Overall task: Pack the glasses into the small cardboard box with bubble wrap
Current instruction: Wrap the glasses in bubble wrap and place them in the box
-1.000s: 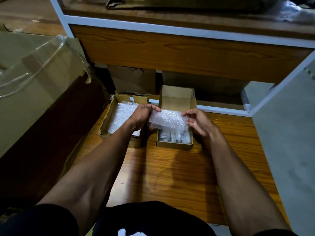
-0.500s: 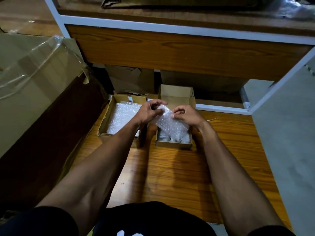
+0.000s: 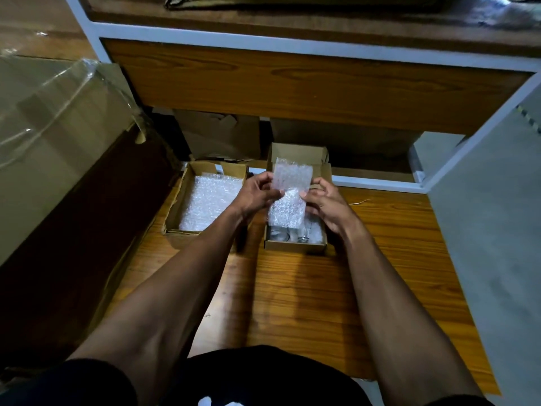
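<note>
A small open cardboard box (image 3: 295,246) sits on the wooden surface, its lid flap standing up behind. Clear glasses (image 3: 279,233) lie inside near its front wall, on bubble wrap. Above the box I hold a narrow sheet of bubble wrap (image 3: 289,194) upright. My left hand (image 3: 257,193) pinches its left edge and my right hand (image 3: 323,202) pinches its right edge. The sheet hides the back part of the box's inside.
A second open cardboard box (image 3: 175,212) lined with bubble wrap stands just left. A large carton (image 3: 58,127) with clear tape fills the left side. A wooden shelf panel with a white frame (image 3: 292,48) hangs over the back. Grey floor lies right.
The bubble wrap was stretched wide and flat over the box. My hands came together, and now the sheet is folded narrower and stands upright between them.
</note>
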### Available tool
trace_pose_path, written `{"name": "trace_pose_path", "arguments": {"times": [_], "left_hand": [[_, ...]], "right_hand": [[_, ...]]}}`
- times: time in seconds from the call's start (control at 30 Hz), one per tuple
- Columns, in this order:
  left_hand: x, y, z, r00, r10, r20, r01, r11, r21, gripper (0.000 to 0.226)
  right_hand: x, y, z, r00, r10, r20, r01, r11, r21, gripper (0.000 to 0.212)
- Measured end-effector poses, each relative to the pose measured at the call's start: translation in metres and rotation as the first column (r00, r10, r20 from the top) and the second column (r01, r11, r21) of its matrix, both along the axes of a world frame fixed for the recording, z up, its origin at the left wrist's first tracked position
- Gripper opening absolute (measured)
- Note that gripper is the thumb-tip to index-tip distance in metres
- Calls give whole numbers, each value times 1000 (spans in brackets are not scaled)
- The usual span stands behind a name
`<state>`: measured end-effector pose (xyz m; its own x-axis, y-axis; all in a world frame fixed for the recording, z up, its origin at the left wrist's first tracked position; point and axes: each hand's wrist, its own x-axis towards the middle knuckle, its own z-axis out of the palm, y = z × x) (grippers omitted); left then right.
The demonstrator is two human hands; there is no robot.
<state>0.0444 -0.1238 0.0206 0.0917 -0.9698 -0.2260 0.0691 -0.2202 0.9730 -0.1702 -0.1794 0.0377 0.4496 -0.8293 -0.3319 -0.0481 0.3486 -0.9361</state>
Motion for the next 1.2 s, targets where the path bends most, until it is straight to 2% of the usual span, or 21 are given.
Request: {"name": "trace_pose_path", "arguments": {"times": [0.07,0.13,0.27,0.5,0.6,0.67,0.83,1.03,1.13,1.2], "left_hand": [[-1,1,4,1000,0,22,1,999,-47,28],[-5,2,9,999,1,43,3,996,-88,11],[-6,2,8,999,12,49,-9,998,-57,27],[-10,-1,12,997,70,-23,-68,993,92,32],[-8,-3,8,998,58,22,-59,996,62,25],[-7,-2,6,999,20,36,-20,1000,13,25],[-8,-4,5,999,-27,17,27,1000,-3,48],[-7,-10,3,975,-122,187,117,992,38,28],[-6,-10,3,978,-117,171,112,993,36,24],[-4,-10,2,990,-79,119,77,997,18,23]], "right_hand": [[-4,-1,0,1000,-7,17,7,1000,-13,27],[-7,0,1,1000,-7,20,8,1000,-28,17],[-10,1,7,1000,0,-12,-1,998,-68,18],[-10,-2,5,1000,-16,-2,16,998,-61,19],[-10,-4,1,1000,21,-13,-22,998,-66,16],[-8,-6,-1,999,19,-46,-23,997,-79,25],[-5,-10,-4,996,11,-94,-21,994,-111,48],[-4,-12,0,976,69,-208,-97,987,-131,63],[-4,-10,1,977,13,-214,-39,992,-118,72],[-3,-7,0,975,-22,-222,1,995,-98,90]]}}
